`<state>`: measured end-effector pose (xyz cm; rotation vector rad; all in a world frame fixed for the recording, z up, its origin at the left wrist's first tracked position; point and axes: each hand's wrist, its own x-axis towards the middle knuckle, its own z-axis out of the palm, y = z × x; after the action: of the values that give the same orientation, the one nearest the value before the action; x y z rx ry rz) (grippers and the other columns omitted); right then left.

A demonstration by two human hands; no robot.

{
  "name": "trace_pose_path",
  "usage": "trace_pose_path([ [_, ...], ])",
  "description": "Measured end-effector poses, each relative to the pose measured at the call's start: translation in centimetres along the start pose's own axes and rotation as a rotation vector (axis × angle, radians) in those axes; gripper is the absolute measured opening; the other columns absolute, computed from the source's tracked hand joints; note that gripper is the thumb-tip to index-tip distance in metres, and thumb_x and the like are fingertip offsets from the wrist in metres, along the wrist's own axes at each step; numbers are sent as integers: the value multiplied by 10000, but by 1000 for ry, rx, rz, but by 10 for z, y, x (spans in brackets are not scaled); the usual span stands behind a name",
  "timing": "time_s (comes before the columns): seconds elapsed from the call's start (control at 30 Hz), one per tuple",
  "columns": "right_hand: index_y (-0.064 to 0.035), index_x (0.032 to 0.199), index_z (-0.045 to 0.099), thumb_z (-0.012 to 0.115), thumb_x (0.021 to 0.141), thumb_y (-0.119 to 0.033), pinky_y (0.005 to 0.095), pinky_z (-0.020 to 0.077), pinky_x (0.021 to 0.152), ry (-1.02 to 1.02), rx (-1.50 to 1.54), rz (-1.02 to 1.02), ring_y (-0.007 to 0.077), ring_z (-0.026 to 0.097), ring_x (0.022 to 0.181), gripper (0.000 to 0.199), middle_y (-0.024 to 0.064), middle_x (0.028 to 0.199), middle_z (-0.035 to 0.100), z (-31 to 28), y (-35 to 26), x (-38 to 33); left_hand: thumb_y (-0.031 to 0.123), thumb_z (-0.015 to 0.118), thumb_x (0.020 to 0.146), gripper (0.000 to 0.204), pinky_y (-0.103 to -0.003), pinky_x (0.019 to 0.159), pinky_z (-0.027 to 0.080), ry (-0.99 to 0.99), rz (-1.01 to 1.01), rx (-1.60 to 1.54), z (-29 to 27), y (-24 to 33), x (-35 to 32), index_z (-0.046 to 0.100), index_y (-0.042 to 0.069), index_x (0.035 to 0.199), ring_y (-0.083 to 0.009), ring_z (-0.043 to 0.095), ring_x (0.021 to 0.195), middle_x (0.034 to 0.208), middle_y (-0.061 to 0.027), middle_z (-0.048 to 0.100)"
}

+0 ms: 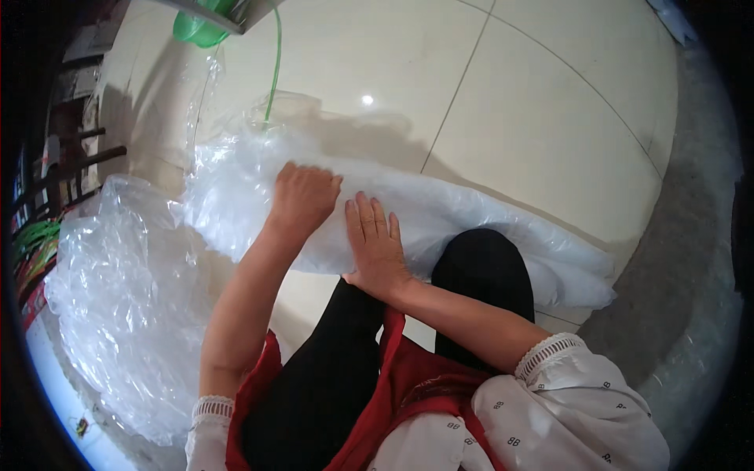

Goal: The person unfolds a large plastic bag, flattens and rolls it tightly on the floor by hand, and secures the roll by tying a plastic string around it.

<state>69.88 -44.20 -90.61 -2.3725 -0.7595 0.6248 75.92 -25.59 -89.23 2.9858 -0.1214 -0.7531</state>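
Lying far left on the tiled floor, a crumpled clear plastic bag, contents not discernible; left hand curled knuckles-up, grip closed and bunching the white plastic sheet; right hand just beside it, grip fully open, palm flat pressing the same sheet; sheet spreads across the floor over the person's black-clad knees; green basin top left, contents hidden.

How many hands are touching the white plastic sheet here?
2. The left hand presses, curled, on the white plastic sheet near its left end; the right hand lies flat beside it, above the knees.
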Motion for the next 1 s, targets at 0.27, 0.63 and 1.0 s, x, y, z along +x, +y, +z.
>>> trace_pose_path([
  [0.27, -67, 1280, 615, 700, 647, -38, 421, 534, 767, -330, 187, -408, 279, 640, 949, 639, 69, 998, 631, 28, -4, 1, 363, 541, 965, 441, -428, 821, 523, -429, -434, -392, 32, -40, -127, 751, 2, 822, -330, 703, 810, 820, -199, 722],
  [0.63, -156, 1017, 771, 796, 502, -222, 444, 552, 791, -794, 275, -201, 345, 693, 889, 519, 131, 917, 732, 63, 14, 68, 338, 815, 755, 596, -532, 1144, 323, 31, -80, -254, 19, -20, -164, 633, 119, 1278, -271, 562, 1241, 1280, -75, 634],
  [1.0, -66, 1088, 706, 689, 761, -77, 454, 502, 947, -164, 359, -284, 359, 628, 1114, 327, 154, 1167, 677, -5, 70, -17, 303, 670, 895, 226, -451, 957, 401, 26, -197, -265, 89, -28, -127, 696, 90, 964, -278, 625, 958, 923, -75, 687],
])
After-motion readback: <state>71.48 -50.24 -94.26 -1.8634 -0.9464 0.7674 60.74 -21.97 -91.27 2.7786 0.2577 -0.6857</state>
